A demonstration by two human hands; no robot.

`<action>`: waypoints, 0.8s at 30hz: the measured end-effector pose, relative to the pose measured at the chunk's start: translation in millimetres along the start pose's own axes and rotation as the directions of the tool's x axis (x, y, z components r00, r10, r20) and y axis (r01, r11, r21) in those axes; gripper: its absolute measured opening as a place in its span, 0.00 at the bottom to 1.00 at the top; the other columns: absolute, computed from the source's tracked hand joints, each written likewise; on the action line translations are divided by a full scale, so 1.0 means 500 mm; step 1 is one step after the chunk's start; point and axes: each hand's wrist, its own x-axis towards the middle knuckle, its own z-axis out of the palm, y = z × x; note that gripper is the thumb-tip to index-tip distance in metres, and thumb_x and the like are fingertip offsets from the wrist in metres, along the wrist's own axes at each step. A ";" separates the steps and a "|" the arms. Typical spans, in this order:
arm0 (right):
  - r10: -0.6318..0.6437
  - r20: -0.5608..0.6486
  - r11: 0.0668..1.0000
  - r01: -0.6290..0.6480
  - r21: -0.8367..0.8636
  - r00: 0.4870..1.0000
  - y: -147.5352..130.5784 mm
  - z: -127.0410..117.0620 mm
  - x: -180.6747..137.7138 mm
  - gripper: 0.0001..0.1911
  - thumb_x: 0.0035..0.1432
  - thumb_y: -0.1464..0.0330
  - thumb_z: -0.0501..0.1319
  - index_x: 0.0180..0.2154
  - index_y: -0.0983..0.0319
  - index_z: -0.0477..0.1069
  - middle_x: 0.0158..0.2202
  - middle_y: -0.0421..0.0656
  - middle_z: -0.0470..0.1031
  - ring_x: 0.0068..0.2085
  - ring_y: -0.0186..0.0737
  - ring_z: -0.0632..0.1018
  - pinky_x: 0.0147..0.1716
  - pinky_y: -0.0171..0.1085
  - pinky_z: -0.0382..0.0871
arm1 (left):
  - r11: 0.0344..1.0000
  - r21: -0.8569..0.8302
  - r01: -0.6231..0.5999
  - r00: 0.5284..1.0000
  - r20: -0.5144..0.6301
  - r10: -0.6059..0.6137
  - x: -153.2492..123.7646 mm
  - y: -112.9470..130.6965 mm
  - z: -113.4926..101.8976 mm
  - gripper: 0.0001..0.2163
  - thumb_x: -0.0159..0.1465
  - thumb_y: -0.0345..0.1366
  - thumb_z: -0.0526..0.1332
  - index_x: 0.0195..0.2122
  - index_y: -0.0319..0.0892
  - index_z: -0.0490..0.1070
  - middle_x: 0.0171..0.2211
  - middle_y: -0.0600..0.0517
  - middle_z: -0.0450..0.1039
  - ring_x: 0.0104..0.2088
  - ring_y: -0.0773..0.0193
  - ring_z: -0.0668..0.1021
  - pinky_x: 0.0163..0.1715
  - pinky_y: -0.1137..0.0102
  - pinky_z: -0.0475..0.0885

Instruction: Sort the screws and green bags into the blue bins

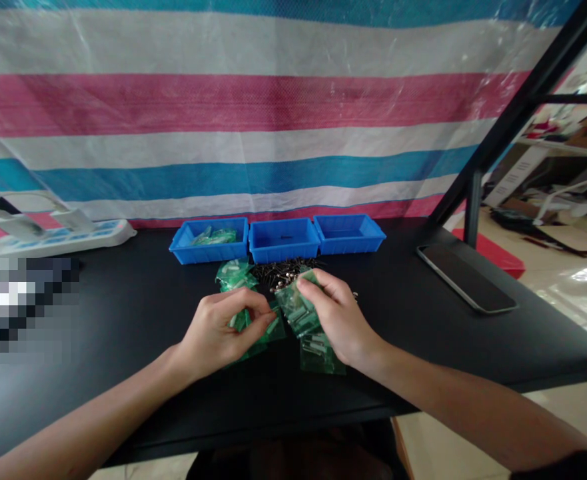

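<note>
My right hand [340,313] grips a green plastic bag [298,310] with small pale parts showing through, thumb on top. Below that hand, another green bag of pale pieces [320,353] reaches toward the table's front. My left hand [228,327] is closed in a pinch just left of the held bag. What sits between its fingertips is too small to make out. Green bags lie under and beyond the left hand, including a small heap [236,275]. Behind both hands is a pile of dark screws [286,272], with some shiny metal pieces at its near side.
Three blue bins stand in a row at the back: the left bin [210,252] holds green bags, the middle bin [284,252] a small dark piece, then the right bin [350,245]. A phone [466,279] lies right. A power strip [108,233] with plugs sits back left.
</note>
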 end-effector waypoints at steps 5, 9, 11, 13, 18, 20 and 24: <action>0.023 0.108 0.999 -0.025 0.022 0.994 -0.011 -0.025 0.021 0.09 0.54 0.64 0.56 0.26 0.62 0.62 0.21 0.36 0.60 0.23 0.30 0.63 0.22 0.30 0.57 | 0.993 -0.100 0.066 0.997 0.046 -0.062 0.003 0.004 0.000 0.02 0.58 0.32 0.56 0.31 0.40 0.65 0.27 0.52 0.71 0.28 0.68 0.74 0.29 0.75 0.68; -0.035 0.230 0.987 0.070 -0.145 0.972 -0.010 -0.019 0.013 0.10 0.56 0.65 0.54 0.25 0.63 0.63 0.21 0.36 0.59 0.25 0.30 0.63 0.24 0.31 0.56 | 0.970 -0.166 0.175 0.983 0.084 -0.163 0.013 0.008 0.000 0.06 0.60 0.35 0.55 0.36 0.39 0.66 0.31 0.51 0.70 0.31 0.66 0.73 0.31 0.74 0.68; -0.071 0.265 0.965 0.134 -0.226 0.962 -0.008 -0.013 0.006 0.11 0.57 0.67 0.53 0.24 0.63 0.63 0.21 0.35 0.59 0.25 0.30 0.62 0.25 0.31 0.56 | 0.967 -0.142 0.211 0.972 0.134 -0.192 0.015 0.010 0.001 0.07 0.60 0.35 0.54 0.33 0.39 0.67 0.28 0.52 0.70 0.28 0.67 0.72 0.28 0.75 0.66; -0.080 0.280 0.949 0.159 -0.272 0.957 -0.007 -0.010 0.002 0.11 0.57 0.67 0.53 0.24 0.63 0.63 0.21 0.35 0.59 0.25 0.30 0.62 0.25 0.31 0.55 | 0.970 -0.113 0.218 0.966 0.170 -0.197 0.015 0.011 0.001 0.07 0.60 0.35 0.54 0.30 0.38 0.68 0.24 0.54 0.69 0.25 0.69 0.70 0.25 0.76 0.64; -0.053 0.282 0.946 0.138 -0.292 0.958 -0.005 -0.007 0.001 0.08 0.56 0.69 0.53 0.26 0.63 0.64 0.22 0.36 0.61 0.26 0.31 0.64 0.25 0.30 0.57 | 0.965 -0.102 0.240 0.956 0.197 -0.217 0.015 0.008 0.003 0.08 0.59 0.34 0.53 0.27 0.38 0.68 0.21 0.55 0.66 0.23 0.70 0.68 0.23 0.77 0.61; -0.044 0.278 0.956 0.121 -0.268 0.960 -0.004 -0.006 0.000 0.04 0.55 0.70 0.54 0.29 0.63 0.65 0.23 0.36 0.63 0.26 0.31 0.65 0.25 0.30 0.58 | 0.962 -0.103 0.252 0.954 0.194 -0.229 0.015 0.005 0.004 0.08 0.59 0.33 0.53 0.26 0.38 0.68 0.21 0.55 0.66 0.23 0.70 0.68 0.23 0.77 0.61; -0.047 0.283 0.958 0.123 -0.257 0.958 0.000 -0.005 -0.001 0.01 0.53 0.71 0.55 0.30 0.62 0.64 0.25 0.37 0.64 0.27 0.31 0.66 0.26 0.31 0.59 | 0.964 -0.099 0.246 0.955 0.195 -0.224 0.017 0.001 0.005 0.07 0.58 0.32 0.53 0.26 0.38 0.68 0.21 0.56 0.67 0.22 0.70 0.68 0.23 0.77 0.61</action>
